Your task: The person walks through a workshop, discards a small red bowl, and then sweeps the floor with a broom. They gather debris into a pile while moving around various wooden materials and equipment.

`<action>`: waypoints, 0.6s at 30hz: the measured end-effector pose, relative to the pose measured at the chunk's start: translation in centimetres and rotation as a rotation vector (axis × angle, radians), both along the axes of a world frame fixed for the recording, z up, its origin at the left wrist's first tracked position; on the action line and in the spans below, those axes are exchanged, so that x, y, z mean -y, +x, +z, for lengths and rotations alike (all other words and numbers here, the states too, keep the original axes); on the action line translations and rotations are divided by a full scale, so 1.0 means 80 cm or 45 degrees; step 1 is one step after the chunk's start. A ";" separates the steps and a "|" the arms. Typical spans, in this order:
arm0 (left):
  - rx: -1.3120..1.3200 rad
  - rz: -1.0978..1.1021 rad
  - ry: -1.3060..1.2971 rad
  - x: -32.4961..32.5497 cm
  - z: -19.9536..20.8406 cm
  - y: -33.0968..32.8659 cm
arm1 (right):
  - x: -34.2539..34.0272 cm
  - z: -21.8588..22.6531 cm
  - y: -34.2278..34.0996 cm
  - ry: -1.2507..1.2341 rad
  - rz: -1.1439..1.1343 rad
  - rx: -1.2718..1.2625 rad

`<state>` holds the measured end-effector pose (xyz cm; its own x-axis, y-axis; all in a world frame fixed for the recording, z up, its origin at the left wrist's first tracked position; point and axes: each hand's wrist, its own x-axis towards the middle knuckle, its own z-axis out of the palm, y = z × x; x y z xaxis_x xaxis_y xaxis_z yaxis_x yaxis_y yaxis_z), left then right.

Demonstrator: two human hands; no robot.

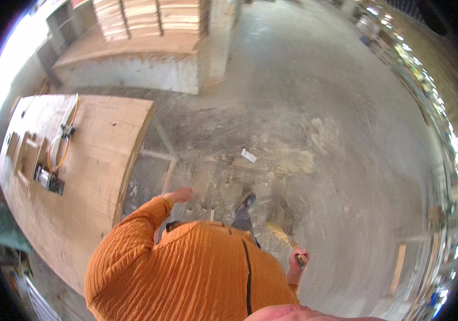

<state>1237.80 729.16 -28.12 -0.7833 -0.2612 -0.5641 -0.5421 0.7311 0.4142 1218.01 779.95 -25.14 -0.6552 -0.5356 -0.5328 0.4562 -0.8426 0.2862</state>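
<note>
In my right hand (299, 259) is the wooden handle of a brush (278, 231); its pale yellow bristles point forward and down, above the concrete floor. My fingers wrap round the handle close to its end. My left hand (182, 194) is held out in front of my body, just right of the wooden table (101, 155) and apart from it. Its fingers look curled in, and nothing shows in them. One dark shoe (248, 200) is seen on the floor ahead of me.
On the table lie a black-and-silver device (49, 179), an orange hose (69, 143) and wooden pieces (26, 155). Stacked boards (157, 18) stand on a platform (133, 69) at the far left. A small white piece (249, 155) lies on the floor (336, 128). A plank (398, 270) lies at right.
</note>
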 end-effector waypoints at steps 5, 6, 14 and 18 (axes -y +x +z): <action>0.141 0.276 0.079 0.053 -0.017 -0.054 | 0.144 -0.002 -0.182 0.317 0.430 -0.244; 0.171 0.324 0.077 0.063 -0.017 -0.060 | 0.188 0.003 -0.223 0.365 0.561 -0.233; 0.053 1.156 0.241 0.106 -0.015 -0.135 | 0.526 0.079 -0.430 0.653 1.672 -0.298; 0.091 1.265 0.302 0.115 -0.028 -0.147 | 0.679 0.076 -0.450 0.754 2.070 -0.617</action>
<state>1226.03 719.99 -30.33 -0.2361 -0.6497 -0.7225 -0.8873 -0.1589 0.4329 1181.98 725.62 -19.05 0.1392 -0.5646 -0.8136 0.7894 0.5593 -0.2531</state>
